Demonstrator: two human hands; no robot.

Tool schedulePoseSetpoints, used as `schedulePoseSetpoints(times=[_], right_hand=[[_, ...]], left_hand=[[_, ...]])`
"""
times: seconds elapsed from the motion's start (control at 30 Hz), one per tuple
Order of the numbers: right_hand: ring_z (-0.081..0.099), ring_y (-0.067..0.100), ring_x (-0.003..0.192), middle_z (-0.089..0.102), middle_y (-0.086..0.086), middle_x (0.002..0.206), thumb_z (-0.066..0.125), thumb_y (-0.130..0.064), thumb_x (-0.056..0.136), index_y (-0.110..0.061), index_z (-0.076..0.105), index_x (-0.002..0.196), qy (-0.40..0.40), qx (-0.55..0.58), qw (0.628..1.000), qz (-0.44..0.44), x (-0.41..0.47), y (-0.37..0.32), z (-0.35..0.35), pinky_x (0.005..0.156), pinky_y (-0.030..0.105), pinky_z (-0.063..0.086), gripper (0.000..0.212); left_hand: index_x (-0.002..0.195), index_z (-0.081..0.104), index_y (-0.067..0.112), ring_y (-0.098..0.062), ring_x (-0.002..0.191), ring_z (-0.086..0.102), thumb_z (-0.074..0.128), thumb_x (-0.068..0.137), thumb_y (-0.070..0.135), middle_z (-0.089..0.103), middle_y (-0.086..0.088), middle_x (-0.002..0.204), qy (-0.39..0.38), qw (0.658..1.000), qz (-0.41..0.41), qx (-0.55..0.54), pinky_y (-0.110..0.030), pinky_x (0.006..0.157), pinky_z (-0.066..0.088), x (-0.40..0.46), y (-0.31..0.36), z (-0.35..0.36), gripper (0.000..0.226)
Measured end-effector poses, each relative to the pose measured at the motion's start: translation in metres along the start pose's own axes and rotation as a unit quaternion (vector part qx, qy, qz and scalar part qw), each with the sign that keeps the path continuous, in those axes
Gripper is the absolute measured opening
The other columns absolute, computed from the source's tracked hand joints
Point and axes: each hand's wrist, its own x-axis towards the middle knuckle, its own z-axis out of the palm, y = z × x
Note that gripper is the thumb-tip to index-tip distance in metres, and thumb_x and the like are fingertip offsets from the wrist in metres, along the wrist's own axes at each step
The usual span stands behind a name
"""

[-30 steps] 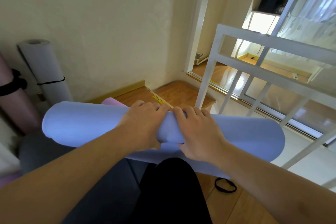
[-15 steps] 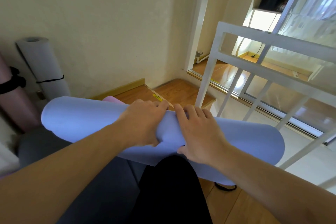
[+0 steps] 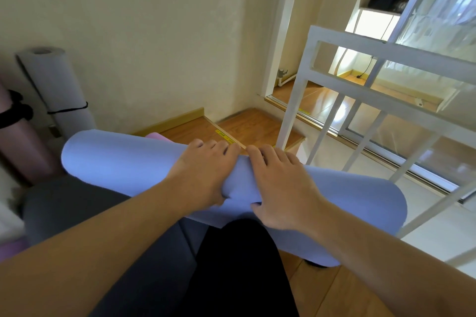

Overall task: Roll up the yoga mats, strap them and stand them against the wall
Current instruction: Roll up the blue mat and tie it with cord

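- Nearest, at the bottom centre of the frame, a black-clad leg rises toward the roll, with a grey mat spread flat at lower left.
- Across the middle of the frame lies the blue yoga mat, rolled, slanting from mid-left down to lower right, its right end close beside the white railing.
- Left hand and right hand sit side by side on the roll's middle, each grip curled over the top with the thumb tucked beneath.
- Open wooden floor runs beyond the roll to a step edge at centre frame.
- Against the wall at upper left stand a white rolled mat with a black strap and a pink rolled mat, cut off by the frame's left edge.
- Since a second ago the roll has sunk lower to the right, covering most of the black strap on the floor; only a dark sliver shows.
- A pink scrap peeks behind the roll, too little to identify.
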Motion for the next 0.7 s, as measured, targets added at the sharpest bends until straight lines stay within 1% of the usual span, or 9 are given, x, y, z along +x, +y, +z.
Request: schedulePoseSetpoints(times=[0.1, 0.17, 0.23, 0.33, 0.4, 0.43, 0.47, 0.57, 0.7], right_hand=[[0.053, 0.035, 0.12, 0.049, 0.008, 0.138, 0.09, -0.061, 0.059, -0.015, 0.028, 0.153, 0.013, -0.032, 0.999, -0.001, -0.003, 0.004, 0.005, 0.106, 0.053, 0.046, 0.121], [0.055, 0.034, 0.116, 0.052, 0.008, 0.135, 0.09, -0.06, 0.061, -0.016, 0.028, 0.151, 0.008, -0.028, 1.0, 0.002, -0.002, 0.004, 0.007, 0.104, 0.051, 0.048, 0.118], [0.058, 0.033, 0.112, 0.056, 0.007, 0.13, 0.089, -0.057, 0.065, -0.017, 0.032, 0.148, 0.012, -0.023, 1.0, 0.0, -0.001, 0.002, 0.008, 0.099, 0.049, 0.05, 0.108], [0.06, 0.032, 0.11, 0.06, 0.006, 0.127, 0.084, -0.053, 0.069, -0.019, 0.036, 0.147, 0.015, -0.021, 1.0, 0.006, 0.006, 0.004, 0.005, 0.096, 0.048, 0.051, 0.098], [0.061, 0.032, 0.111, 0.061, 0.005, 0.127, 0.082, -0.055, 0.07, -0.019, 0.037, 0.149, 0.011, -0.017, 1.0, 0.011, 0.012, 0.007, 0.0, 0.096, 0.047, 0.052, 0.097], [0.062, 0.031, 0.112, 0.062, 0.004, 0.127, 0.081, -0.056, 0.07, -0.02, 0.037, 0.149, 0.008, -0.009, 1.0, 0.012, 0.015, 0.008, -0.001, 0.096, 0.048, 0.053, 0.097], [0.062, 0.03, 0.112, 0.062, 0.003, 0.127, 0.081, -0.057, 0.07, -0.02, 0.037, 0.148, 0.006, 0.0, 1.0, 0.012, 0.017, 0.008, -0.003, 0.097, 0.047, 0.053, 0.096], [0.058, 0.028, 0.116, 0.057, 0.002, 0.13, 0.083, -0.058, 0.069, -0.02, 0.037, 0.147, 0.015, 0.003, 1.0, 0.008, 0.015, 0.005, -0.004, 0.103, 0.046, 0.05, 0.099], [0.049, 0.035, 0.126, 0.047, 0.01, 0.141, 0.09, -0.063, 0.063, -0.013, 0.028, 0.158, 0.03, -0.06, 0.998, 0.007, 0.008, 0.005, -0.003, 0.114, 0.052, 0.04, 0.124]], left_hand=[[0.129, 0.044, 0.029, -0.016, 0.103, 0.062, 0.077, 0.07, 0.06, 0.063, 0.01, 0.118, -0.024, 0.998, -0.009, -0.062, -0.034, 0.082, 0.047, 0.004, -0.005, -0.009, 0.075], [0.126, 0.045, 0.031, -0.014, 0.098, 0.062, 0.079, 0.066, 0.063, 0.064, 0.012, 0.115, -0.036, 0.995, -0.009, -0.093, -0.034, 0.081, 0.051, 0.004, -0.008, -0.01, 0.075], [0.127, 0.046, 0.031, -0.014, 0.099, 0.062, 0.079, 0.066, 0.065, 0.063, 0.012, 0.116, -0.044, 0.994, -0.007, -0.099, -0.035, 0.085, 0.052, 0.003, -0.008, -0.008, 0.077], [0.138, 0.042, 0.026, -0.02, 0.111, 0.058, 0.077, 0.062, 0.066, 0.057, 0.004, 0.126, -0.004, 0.999, 0.004, -0.047, -0.039, 0.097, 0.047, -0.002, -0.005, -0.001, 0.093], [0.151, 0.032, 0.021, -0.028, 0.12, 0.052, 0.08, 0.059, 0.063, 0.049, -0.004, 0.135, 0.013, 1.0, 0.002, 0.008, -0.044, 0.104, 0.042, -0.005, -0.005, 0.005, 0.112], [0.154, 0.027, 0.019, -0.031, 0.121, 0.051, 0.081, 0.06, 0.061, 0.047, -0.007, 0.137, 0.017, 0.999, -0.001, 0.029, -0.046, 0.105, 0.041, -0.005, -0.004, 0.008, 0.116], [0.153, 0.026, 0.019, -0.032, 0.121, 0.052, 0.082, 0.062, 0.057, 0.048, -0.008, 0.137, 0.022, 0.999, -0.007, 0.038, -0.046, 0.104, 0.042, -0.004, -0.005, 0.009, 0.113], [0.142, 0.035, 0.019, -0.028, 0.115, 0.058, 0.082, 0.068, 0.049, 0.056, -0.004, 0.13, 0.017, 0.999, -0.015, 0.034, -0.043, 0.098, 0.045, 0.002, -0.008, 0.009, 0.093], [0.138, 0.042, 0.025, -0.02, 0.112, 0.061, 0.08, 0.069, 0.055, 0.061, 0.005, 0.128, -0.009, 0.999, -0.019, -0.03, -0.039, 0.094, 0.048, 0.006, -0.017, -0.005, 0.085]])
